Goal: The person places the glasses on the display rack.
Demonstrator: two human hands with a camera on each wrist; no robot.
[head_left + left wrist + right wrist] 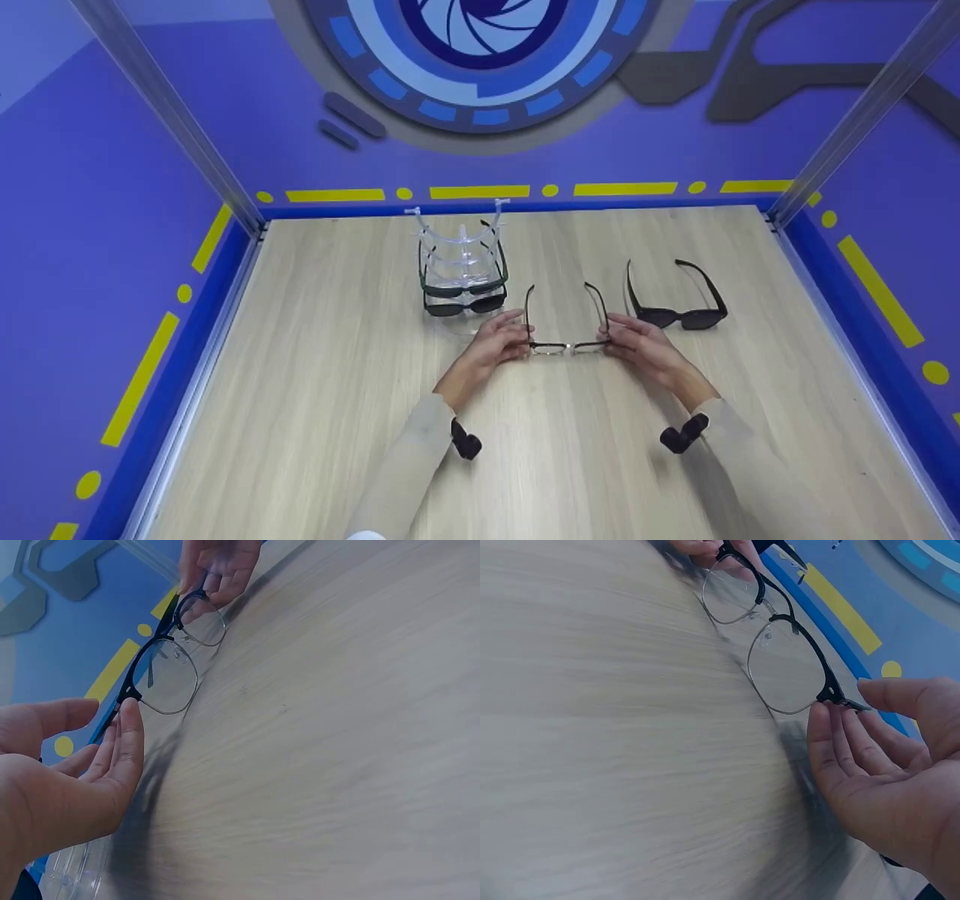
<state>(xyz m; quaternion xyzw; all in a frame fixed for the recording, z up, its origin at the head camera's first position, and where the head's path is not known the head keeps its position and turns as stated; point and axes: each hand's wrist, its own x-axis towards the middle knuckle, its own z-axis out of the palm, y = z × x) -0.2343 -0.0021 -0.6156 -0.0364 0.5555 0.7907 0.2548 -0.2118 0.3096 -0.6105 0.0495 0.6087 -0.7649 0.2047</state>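
Between my two hands is a pair of eyeglasses (568, 347) with dark upper rims, thin metal lower rims and clear lenses. The temples are unfolded and point away from me. My left hand (495, 341) holds the left hinge end, its fingertips at the frame corner (129, 690) and the thumb on the temple's other side. At the opposite end my right hand (646, 346) holds the right hinge corner (831, 690) the same way, fingers below and thumb near the temple. The lower rims are close to the tabletop; whether they touch it I cannot tell.
Left of the eyeglasses stands a clear display rack (463, 259) carrying green-framed glasses (465, 289) and black sunglasses (465, 306). Another pair of black sunglasses (681, 319) lies unfolded at the right. The wooden table (337, 420) is bordered by blue panels (210, 165).
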